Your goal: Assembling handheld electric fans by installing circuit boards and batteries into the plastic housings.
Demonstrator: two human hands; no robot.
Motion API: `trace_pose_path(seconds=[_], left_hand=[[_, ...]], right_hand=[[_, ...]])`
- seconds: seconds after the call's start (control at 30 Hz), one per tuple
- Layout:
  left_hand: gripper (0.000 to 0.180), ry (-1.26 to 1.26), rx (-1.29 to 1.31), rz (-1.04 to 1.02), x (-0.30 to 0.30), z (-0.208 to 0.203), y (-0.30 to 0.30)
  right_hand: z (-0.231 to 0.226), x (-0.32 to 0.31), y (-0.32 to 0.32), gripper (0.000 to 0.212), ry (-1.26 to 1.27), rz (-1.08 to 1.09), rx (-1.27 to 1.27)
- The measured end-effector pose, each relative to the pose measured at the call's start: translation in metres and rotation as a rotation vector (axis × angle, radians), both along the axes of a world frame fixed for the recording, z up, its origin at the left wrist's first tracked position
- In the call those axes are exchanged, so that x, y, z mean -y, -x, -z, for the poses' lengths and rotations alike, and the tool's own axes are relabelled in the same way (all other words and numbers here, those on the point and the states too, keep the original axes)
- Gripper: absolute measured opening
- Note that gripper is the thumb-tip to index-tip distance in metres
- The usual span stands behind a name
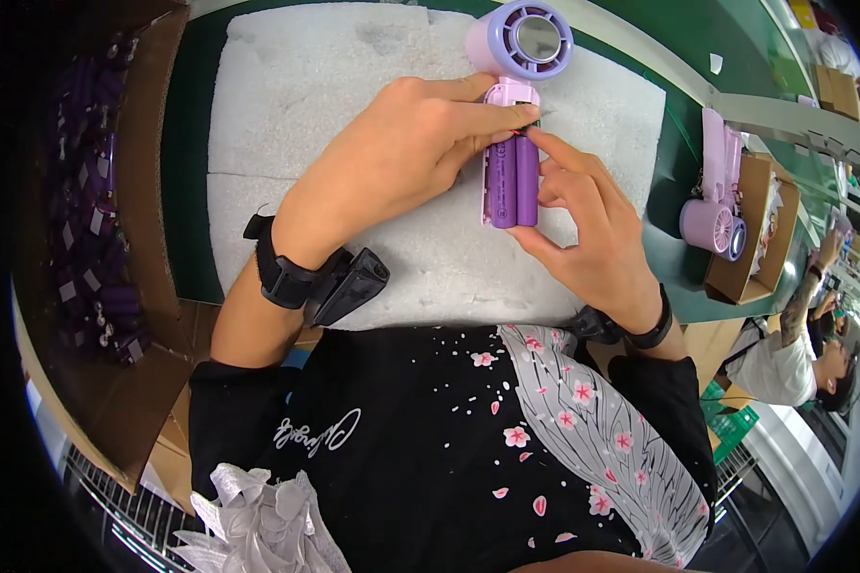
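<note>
A lilac handheld fan lies on a white foam sheet, its round head pointing away from me. Its handle is opened up, and two purple cylindrical batteries lie side by side in it. My left hand reaches over from the left, its fingers closed on the fan's handle near the neck, beside a short red and black wire. From the right, my right hand grips the batteries' side, index fingertip by the wire at their upper end and thumb at their lower end.
To the left, a cardboard box holds many purple battery packs. At the right, lilac fan parts lie next to a small cardboard box on the green table. Another person works beyond the right side.
</note>
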State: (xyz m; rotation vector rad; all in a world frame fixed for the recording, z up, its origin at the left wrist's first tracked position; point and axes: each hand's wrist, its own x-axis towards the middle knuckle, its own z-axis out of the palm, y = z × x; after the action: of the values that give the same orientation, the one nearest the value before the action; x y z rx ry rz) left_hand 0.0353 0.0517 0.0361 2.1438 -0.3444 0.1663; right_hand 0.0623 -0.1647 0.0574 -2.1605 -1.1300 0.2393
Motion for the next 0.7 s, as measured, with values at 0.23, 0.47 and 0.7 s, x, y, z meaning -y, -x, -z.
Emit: trace_pose_path(seconds=[0.23, 0.47, 0.7], left_hand=[[0.038, -0.034, -0.02, 0.004, -0.001, -0.003, 0.0], [0.045, 0.007, -0.149, 0.005, -0.004, -0.004, -0.001], [0.055, 0.168, -0.244, -0.029, -0.001, 0.01, 0.0]], right_hand=[[0.006, 0.001, 0.0, 0.05, -0.03, 0.014, 0.04], [0.007, -0.008, -0.006, 0.059, -0.053, 0.09, -0.175], [0.014, -0.011, -0.02, 0.052, -0.138, 0.043, -0.202]])
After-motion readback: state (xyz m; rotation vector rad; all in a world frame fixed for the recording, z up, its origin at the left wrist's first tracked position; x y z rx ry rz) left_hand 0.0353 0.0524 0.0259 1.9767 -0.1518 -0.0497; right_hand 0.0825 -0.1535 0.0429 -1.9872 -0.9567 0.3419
